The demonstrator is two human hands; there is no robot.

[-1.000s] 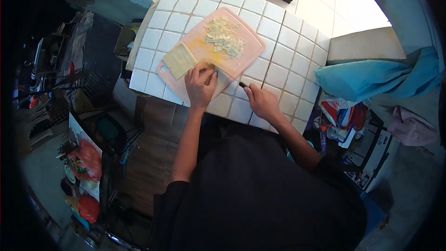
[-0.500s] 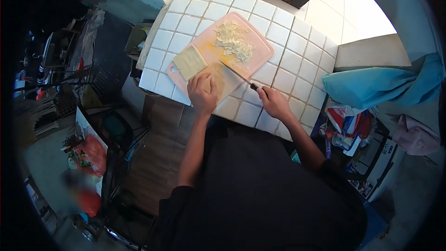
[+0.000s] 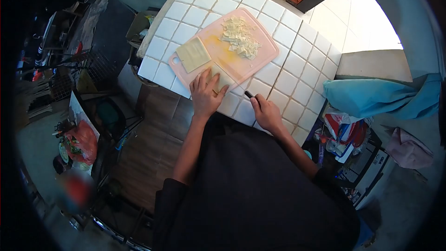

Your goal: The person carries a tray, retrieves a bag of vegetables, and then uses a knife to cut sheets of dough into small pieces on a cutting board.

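Observation:
A pink cutting board [image 3: 260, 65] lies on a white tiled counter [image 3: 288, 79]. My left hand [image 3: 206, 95] presses flat on a pale yellow sheet stack [image 3: 221, 78] at the board's near edge. My right hand [image 3: 265, 112] grips a dark knife handle [image 3: 249, 95] just off the board's near corner; the blade is hard to make out. Another square sheet stack [image 3: 193, 54] rests at the board's left end. A pile of cut pale strips [image 3: 240, 37] lies at the far end.
A blue cloth [image 3: 371, 94] is draped to the right of the counter. Bags and packets [image 3: 341, 135] sit below it. Left of the counter are wire racks [image 3: 69, 79] and red bags [image 3: 81, 142] on the floor.
My right hand drew the knife back off the board toward me. My left hand stays on the sheet stack, with more of the stack showing. The view shifted slightly.

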